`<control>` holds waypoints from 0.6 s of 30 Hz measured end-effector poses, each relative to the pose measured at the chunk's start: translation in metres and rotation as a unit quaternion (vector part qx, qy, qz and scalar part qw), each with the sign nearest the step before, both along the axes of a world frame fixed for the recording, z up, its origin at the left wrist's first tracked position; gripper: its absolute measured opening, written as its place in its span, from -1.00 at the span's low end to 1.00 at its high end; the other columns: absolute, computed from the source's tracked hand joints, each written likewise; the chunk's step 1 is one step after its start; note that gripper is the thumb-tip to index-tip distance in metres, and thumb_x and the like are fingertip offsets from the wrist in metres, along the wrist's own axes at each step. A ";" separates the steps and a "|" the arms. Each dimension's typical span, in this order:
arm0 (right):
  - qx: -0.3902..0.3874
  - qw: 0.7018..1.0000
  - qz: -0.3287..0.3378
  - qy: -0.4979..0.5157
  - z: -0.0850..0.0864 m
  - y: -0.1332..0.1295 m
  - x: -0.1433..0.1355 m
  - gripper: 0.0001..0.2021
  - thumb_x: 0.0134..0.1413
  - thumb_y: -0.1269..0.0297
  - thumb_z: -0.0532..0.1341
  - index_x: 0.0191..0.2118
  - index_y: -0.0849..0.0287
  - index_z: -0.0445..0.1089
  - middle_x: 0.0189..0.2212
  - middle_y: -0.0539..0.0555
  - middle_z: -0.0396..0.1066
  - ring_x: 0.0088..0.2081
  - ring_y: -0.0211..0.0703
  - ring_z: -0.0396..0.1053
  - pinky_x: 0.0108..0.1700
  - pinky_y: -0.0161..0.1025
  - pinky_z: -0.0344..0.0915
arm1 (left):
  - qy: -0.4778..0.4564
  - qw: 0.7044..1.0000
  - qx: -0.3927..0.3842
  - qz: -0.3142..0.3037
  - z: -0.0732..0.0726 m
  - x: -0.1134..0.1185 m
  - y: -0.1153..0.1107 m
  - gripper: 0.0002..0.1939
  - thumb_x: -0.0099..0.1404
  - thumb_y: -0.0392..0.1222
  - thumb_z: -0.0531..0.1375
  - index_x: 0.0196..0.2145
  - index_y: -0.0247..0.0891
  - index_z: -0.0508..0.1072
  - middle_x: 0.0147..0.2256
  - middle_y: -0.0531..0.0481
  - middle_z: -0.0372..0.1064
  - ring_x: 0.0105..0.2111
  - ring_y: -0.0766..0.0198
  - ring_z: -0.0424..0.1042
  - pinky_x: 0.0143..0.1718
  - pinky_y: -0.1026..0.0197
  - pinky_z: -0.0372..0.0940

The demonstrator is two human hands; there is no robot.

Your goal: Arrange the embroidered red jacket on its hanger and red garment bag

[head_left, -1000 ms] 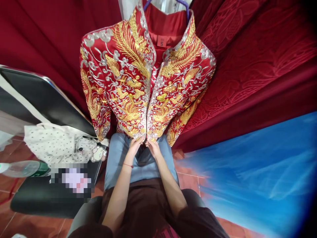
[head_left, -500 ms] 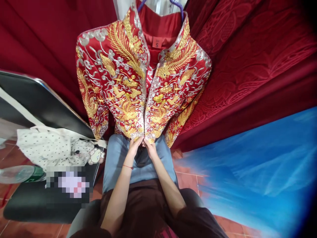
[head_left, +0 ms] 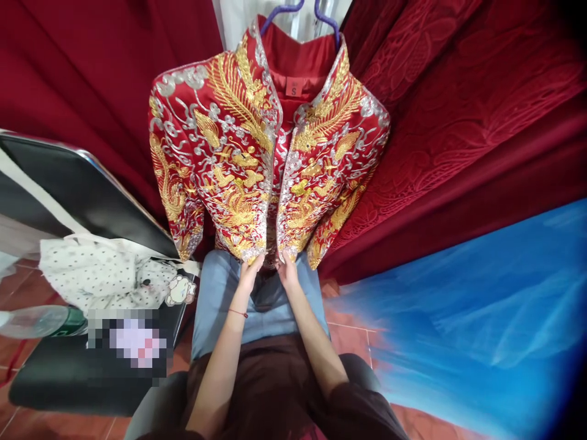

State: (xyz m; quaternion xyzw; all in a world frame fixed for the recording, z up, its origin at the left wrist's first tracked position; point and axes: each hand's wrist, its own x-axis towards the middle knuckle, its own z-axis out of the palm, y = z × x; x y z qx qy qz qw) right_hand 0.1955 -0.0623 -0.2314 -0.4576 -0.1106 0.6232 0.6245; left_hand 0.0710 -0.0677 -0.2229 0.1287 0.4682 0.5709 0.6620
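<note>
A red jacket [head_left: 243, 159] with gold and silver embroidery hangs from a purple hanger [head_left: 285, 8] in front of me. Its front edges are apart, and a label marked S shows inside the collar. My left hand [head_left: 252, 269] pinches the lower front corner on the left side, just over my lap. On the other side, my right hand [head_left: 287, 271] grips the matching lower corner. A narrow gap lies between the two hands, with darker patterned cloth behind it.
Left of me a black chair [head_left: 68, 379] holds a dotted cloth bag [head_left: 96, 269], a plastic bottle [head_left: 41, 321] and a blurred-out item. Red curtains [head_left: 449, 122] hang behind the jacket. Blue fabric [head_left: 486, 293] spreads over the right side.
My hands have moved apart from each other, and the jacket's front edges have parted at the hem. The jacket and hanger now appear slightly lower in view.
</note>
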 end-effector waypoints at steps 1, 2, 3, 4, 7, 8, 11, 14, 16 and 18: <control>0.000 1.000 -0.002 0.000 0.001 -0.002 0.000 -0.76 -0.14 0.13 0.41 -0.33 0.04 0.43 -0.44 -0.09 0.49 -0.45 -0.28 0.39 -0.41 -0.33 0.33 | 0.000 1.000 0.000 0.004 0.000 0.001 0.000 -0.65 0.01 -0.21 0.47 -0.20 -0.31 0.62 -0.13 -0.18 0.58 0.06 0.05 0.48 0.15 0.03 0.29; 0.000 1.000 -0.001 -0.001 0.003 -0.004 -0.001 -0.75 -0.17 0.15 0.43 -0.32 0.04 0.45 -0.42 -0.08 0.51 -0.43 -0.27 0.40 -0.40 -0.33 0.34 | 0.000 1.000 -0.002 0.007 0.001 0.002 0.000 -0.65 0.01 -0.19 0.47 -0.21 -0.30 0.62 -0.11 -0.18 0.58 0.07 0.05 0.47 0.15 0.04 0.28; 0.001 1.000 0.003 -0.001 0.005 -0.007 -0.003 -0.72 -0.21 0.16 0.45 -0.31 0.04 0.46 -0.40 -0.07 0.52 -0.41 -0.26 0.41 -0.38 -0.32 0.35 | -0.001 1.000 -0.002 0.008 0.002 0.002 0.000 -0.64 0.01 -0.18 0.47 -0.20 -0.29 0.62 -0.10 -0.17 0.57 0.07 0.06 0.47 0.15 0.05 0.28; 0.002 1.000 0.010 -0.002 0.008 -0.010 -0.005 -0.70 -0.25 0.17 0.46 -0.30 0.06 0.48 -0.38 -0.05 0.54 -0.39 -0.24 0.42 -0.38 -0.31 0.36 | -0.006 1.000 -0.001 0.006 0.004 0.002 -0.001 -0.64 0.01 -0.17 0.48 -0.20 -0.28 0.61 -0.09 -0.17 0.57 0.08 0.06 0.46 0.15 0.06 0.28; 0.012 0.999 0.035 -0.012 0.019 -0.016 -0.011 -0.66 -0.34 0.20 0.51 -0.32 0.11 0.52 -0.36 0.02 0.56 -0.38 -0.18 0.43 -0.37 -0.26 0.37 | -0.030 0.999 0.006 -0.015 0.011 -0.001 -0.001 -0.63 -0.03 -0.20 0.49 -0.21 -0.27 0.61 -0.09 -0.15 0.57 0.04 0.07 0.48 0.11 0.09 0.31; 0.017 0.999 0.040 -0.017 0.022 -0.016 -0.012 -0.67 -0.35 0.21 0.51 -0.34 0.12 0.53 -0.38 0.02 0.56 -0.40 -0.18 0.42 -0.37 -0.26 0.37 | -0.042 0.999 0.008 -0.025 0.013 -0.003 -0.001 -0.62 -0.03 -0.22 0.49 -0.21 -0.27 0.61 -0.10 -0.14 0.57 0.02 0.08 0.49 0.09 0.10 0.32; 0.024 0.998 0.054 -0.030 0.032 -0.017 -0.012 -0.71 -0.35 0.22 0.52 -0.40 0.15 0.54 -0.46 0.00 0.53 -0.46 -0.24 0.37 -0.41 -0.29 0.34 | -0.076 0.996 0.006 -0.044 0.016 -0.008 0.000 -0.69 -0.01 -0.30 0.47 -0.26 -0.26 0.60 -0.17 -0.08 0.58 -0.08 0.16 0.52 0.01 0.14 0.33; 0.020 0.996 0.074 -0.039 0.039 -0.019 -0.010 -0.73 -0.34 0.24 0.52 -0.43 0.20 0.54 -0.53 0.02 0.50 -0.50 -0.28 0.34 -0.49 -0.34 0.26 | -0.101 0.994 -0.011 -0.048 0.016 -0.011 0.004 -0.84 0.05 -0.38 0.42 -0.38 -0.27 0.56 -0.34 0.00 0.55 -0.27 0.30 0.50 -0.11 0.22 0.34; 0.020 0.996 0.077 -0.043 0.044 -0.022 -0.011 -0.73 -0.32 0.23 0.51 -0.43 0.22 0.53 -0.55 0.02 0.47 -0.54 -0.31 0.31 -0.55 -0.37 0.16 | -0.121 0.990 -0.028 -0.061 0.016 -0.010 0.007 -0.90 0.12 -0.37 0.37 -0.42 -0.27 0.52 -0.42 0.01 0.49 -0.38 0.34 0.45 -0.19 0.22 0.34; 0.024 0.996 0.068 -0.045 0.048 -0.024 -0.015 -0.73 -0.28 0.21 0.50 -0.44 0.22 0.50 -0.56 0.00 0.44 -0.56 -0.35 0.26 -0.58 -0.38 0.08 | -0.142 0.986 -0.044 -0.078 0.018 -0.008 0.008 -0.86 0.21 -0.33 0.33 -0.48 -0.26 0.47 -0.53 0.04 0.38 -0.49 0.35 0.37 -0.24 0.19 0.36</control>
